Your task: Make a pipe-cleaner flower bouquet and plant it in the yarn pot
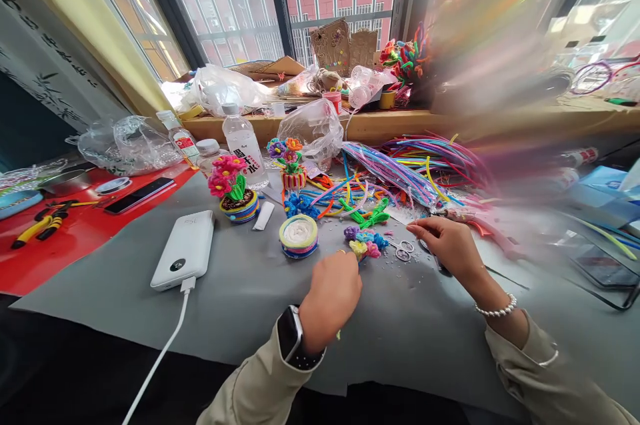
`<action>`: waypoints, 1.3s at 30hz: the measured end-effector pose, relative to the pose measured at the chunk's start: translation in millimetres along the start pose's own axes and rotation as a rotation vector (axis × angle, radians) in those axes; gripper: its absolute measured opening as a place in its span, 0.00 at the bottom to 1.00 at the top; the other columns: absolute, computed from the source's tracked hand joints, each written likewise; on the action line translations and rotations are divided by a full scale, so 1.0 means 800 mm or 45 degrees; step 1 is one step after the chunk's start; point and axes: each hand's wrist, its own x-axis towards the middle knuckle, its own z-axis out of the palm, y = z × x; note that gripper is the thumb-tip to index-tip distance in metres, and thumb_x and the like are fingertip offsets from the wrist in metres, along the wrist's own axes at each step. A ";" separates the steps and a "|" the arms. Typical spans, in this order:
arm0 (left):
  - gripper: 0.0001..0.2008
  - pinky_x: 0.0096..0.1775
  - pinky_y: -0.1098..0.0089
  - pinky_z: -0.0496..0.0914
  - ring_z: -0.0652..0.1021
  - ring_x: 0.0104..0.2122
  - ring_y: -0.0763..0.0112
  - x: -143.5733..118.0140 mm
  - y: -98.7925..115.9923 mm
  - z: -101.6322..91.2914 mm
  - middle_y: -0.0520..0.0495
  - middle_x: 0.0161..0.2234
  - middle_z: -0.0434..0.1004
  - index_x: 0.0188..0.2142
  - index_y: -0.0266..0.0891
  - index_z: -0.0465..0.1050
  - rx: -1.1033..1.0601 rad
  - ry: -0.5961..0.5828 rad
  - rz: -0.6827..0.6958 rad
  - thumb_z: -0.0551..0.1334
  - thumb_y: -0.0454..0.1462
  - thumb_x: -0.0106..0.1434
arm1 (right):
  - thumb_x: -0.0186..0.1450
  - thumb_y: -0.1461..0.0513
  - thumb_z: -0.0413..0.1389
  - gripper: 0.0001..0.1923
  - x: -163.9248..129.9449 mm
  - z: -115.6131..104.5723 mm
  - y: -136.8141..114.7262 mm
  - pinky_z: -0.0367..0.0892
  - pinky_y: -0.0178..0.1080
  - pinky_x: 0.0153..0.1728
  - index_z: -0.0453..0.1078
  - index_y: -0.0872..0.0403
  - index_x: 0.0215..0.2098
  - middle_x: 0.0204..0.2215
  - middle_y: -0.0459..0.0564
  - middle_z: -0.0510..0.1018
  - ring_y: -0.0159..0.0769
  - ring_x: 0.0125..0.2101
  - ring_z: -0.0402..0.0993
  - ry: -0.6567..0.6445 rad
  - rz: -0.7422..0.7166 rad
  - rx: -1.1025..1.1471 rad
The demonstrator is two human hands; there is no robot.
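My left hand [333,298], wearing a watch, is closed around a small bunch of pipe-cleaner flowers [361,246]. Purple, blue, yellow and pink blooms stick out past the fingers, and a bit of green shows below the fist. Thumb and fingertips of my right hand [453,248] are pinched together over the table; whatever they hold is too small to make out. Small scissors [403,250] lie between the two hands, among tiny clear bits. Just left of my left hand stands a round pot wrapped in coloured pipe cleaners [299,236], with white filling inside.
Behind the hands lie green pipe-cleaner leaves [367,213] and bundled pipe cleaners [395,171]. A pink flower pot [235,191], a striped flower pot [293,175] and a water bottle [244,148] stand farther back. A cabled power bank [184,250] lies left. The right side is smeared.
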 end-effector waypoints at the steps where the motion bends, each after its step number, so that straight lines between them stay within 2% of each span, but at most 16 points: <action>1: 0.10 0.31 0.64 0.64 0.75 0.33 0.56 0.001 -0.002 -0.001 0.36 0.34 0.73 0.33 0.35 0.70 -0.012 0.018 -0.001 0.51 0.32 0.56 | 0.57 0.51 0.51 0.17 0.001 0.002 0.001 0.63 0.36 0.23 0.73 0.56 0.28 0.21 0.51 0.76 0.34 0.19 0.69 -0.007 -0.001 -0.016; 3: 0.10 0.31 0.65 0.64 0.75 0.33 0.58 0.004 -0.007 -0.005 0.38 0.33 0.74 0.32 0.36 0.70 -0.078 0.074 -0.007 0.51 0.32 0.55 | 0.57 0.52 0.52 0.17 0.002 0.004 0.002 0.66 0.37 0.23 0.73 0.56 0.35 0.26 0.52 0.77 0.35 0.21 0.71 -0.014 0.022 0.028; 5: 0.09 0.32 0.66 0.64 0.75 0.32 0.61 0.007 -0.013 -0.011 0.41 0.31 0.75 0.30 0.37 0.70 -0.218 0.142 -0.004 0.52 0.34 0.55 | 0.57 0.53 0.52 0.21 0.002 0.006 0.001 0.69 0.37 0.25 0.68 0.57 0.44 0.36 0.56 0.75 0.37 0.26 0.74 0.008 0.029 0.136; 8: 0.06 0.31 0.69 0.64 0.74 0.27 0.66 0.014 -0.022 -0.018 0.46 0.26 0.75 0.26 0.38 0.69 -0.601 0.209 0.078 0.55 0.37 0.54 | 0.57 0.54 0.53 0.27 0.002 0.006 -0.001 0.71 0.38 0.29 0.61 0.57 0.51 0.49 0.60 0.65 0.40 0.38 0.73 0.083 0.004 0.277; 11: 0.08 0.32 0.70 0.67 0.75 0.27 0.69 0.024 -0.024 -0.021 0.47 0.25 0.75 0.26 0.38 0.68 -1.082 0.248 0.167 0.58 0.40 0.53 | 0.57 0.52 0.53 0.22 0.001 0.001 -0.008 0.70 0.38 0.31 0.66 0.56 0.45 0.44 0.58 0.69 0.39 0.37 0.72 0.082 -0.017 0.343; 13: 0.10 0.32 0.70 0.68 0.76 0.28 0.69 0.030 -0.018 -0.020 0.47 0.26 0.75 0.28 0.37 0.67 -1.349 0.234 0.217 0.61 0.42 0.51 | 0.57 0.52 0.52 0.17 -0.002 -0.002 -0.015 0.69 0.37 0.30 0.70 0.55 0.38 0.34 0.53 0.73 0.35 0.30 0.71 -0.060 -0.038 0.449; 15: 0.11 0.31 0.71 0.68 0.76 0.28 0.69 0.036 -0.008 -0.018 0.47 0.26 0.75 0.27 0.36 0.68 -1.499 0.168 0.267 0.63 0.42 0.49 | 0.57 0.51 0.53 0.16 -0.004 -0.004 -0.023 0.67 0.35 0.26 0.71 0.54 0.33 0.28 0.49 0.73 0.31 0.24 0.68 -0.212 -0.047 0.605; 17: 0.12 0.30 0.72 0.68 0.75 0.27 0.70 0.042 0.005 -0.014 0.48 0.25 0.75 0.26 0.35 0.69 -1.532 0.139 0.322 0.64 0.42 0.48 | 0.55 0.51 0.54 0.16 -0.007 -0.002 -0.028 0.64 0.34 0.22 0.70 0.55 0.27 0.22 0.47 0.70 0.29 0.21 0.64 -0.226 -0.009 0.707; 19: 0.11 0.30 0.72 0.68 0.75 0.27 0.71 0.049 0.016 -0.011 0.48 0.25 0.75 0.26 0.36 0.70 -1.535 0.116 0.370 0.63 0.42 0.48 | 0.53 0.51 0.55 0.16 -0.009 0.001 -0.029 0.60 0.33 0.19 0.68 0.56 0.21 0.16 0.45 0.66 0.29 0.19 0.61 -0.156 0.084 0.742; 21: 0.10 0.31 0.72 0.67 0.74 0.27 0.72 0.057 0.025 -0.008 0.49 0.25 0.75 0.25 0.36 0.71 -1.518 0.118 0.412 0.63 0.41 0.48 | 0.53 0.51 0.56 0.16 -0.010 0.002 -0.027 0.58 0.33 0.19 0.67 0.56 0.19 0.14 0.43 0.63 0.29 0.19 0.60 -0.070 0.133 0.731; 23: 0.08 0.32 0.72 0.67 0.74 0.27 0.72 0.066 0.030 -0.007 0.49 0.25 0.75 0.25 0.36 0.72 -1.497 0.100 0.445 0.64 0.40 0.46 | 0.54 0.52 0.55 0.16 -0.009 0.001 -0.024 0.58 0.33 0.22 0.67 0.55 0.18 0.16 0.44 0.63 0.30 0.21 0.60 0.002 0.083 0.683; 26: 0.09 0.34 0.72 0.66 0.74 0.28 0.72 0.079 0.031 -0.008 0.49 0.26 0.76 0.27 0.36 0.75 -1.524 -0.043 0.476 0.65 0.39 0.45 | 0.57 0.53 0.52 0.17 -0.006 -0.005 -0.021 0.58 0.34 0.26 0.66 0.55 0.17 0.17 0.45 0.64 0.31 0.24 0.59 0.053 -0.017 0.584; 29: 0.11 0.35 0.71 0.66 0.73 0.28 0.73 0.087 0.028 -0.007 0.49 0.27 0.76 0.29 0.36 0.75 -1.611 -0.234 0.497 0.65 0.39 0.46 | 0.58 0.53 0.51 0.18 -0.004 -0.008 -0.019 0.57 0.35 0.27 0.66 0.55 0.17 0.17 0.45 0.63 0.31 0.24 0.58 0.050 -0.028 0.546; 34: 0.12 0.32 0.73 0.66 0.73 0.25 0.75 0.087 0.025 -0.005 0.48 0.24 0.75 0.27 0.34 0.73 -1.698 -0.474 0.581 0.66 0.40 0.44 | 0.58 0.52 0.51 0.18 -0.006 -0.005 -0.019 0.57 0.34 0.25 0.64 0.55 0.17 0.18 0.44 0.61 0.30 0.23 0.58 -0.022 -0.033 0.641; 37: 0.12 0.29 0.74 0.65 0.72 0.23 0.77 0.087 0.025 -0.005 0.49 0.22 0.74 0.25 0.33 0.71 -1.723 -0.493 0.560 0.67 0.40 0.43 | 0.57 0.52 0.52 0.18 -0.006 -0.007 -0.020 0.58 0.33 0.24 0.65 0.55 0.17 0.18 0.44 0.62 0.29 0.22 0.58 -0.074 -0.005 0.688; 39: 0.12 0.29 0.74 0.65 0.73 0.23 0.77 0.088 0.024 -0.006 0.49 0.22 0.74 0.23 0.33 0.71 -1.786 -0.406 0.510 0.67 0.40 0.42 | 0.56 0.52 0.53 0.16 -0.003 -0.013 -0.016 0.60 0.33 0.24 0.66 0.55 0.19 0.18 0.44 0.64 0.29 0.21 0.60 -0.081 0.029 0.690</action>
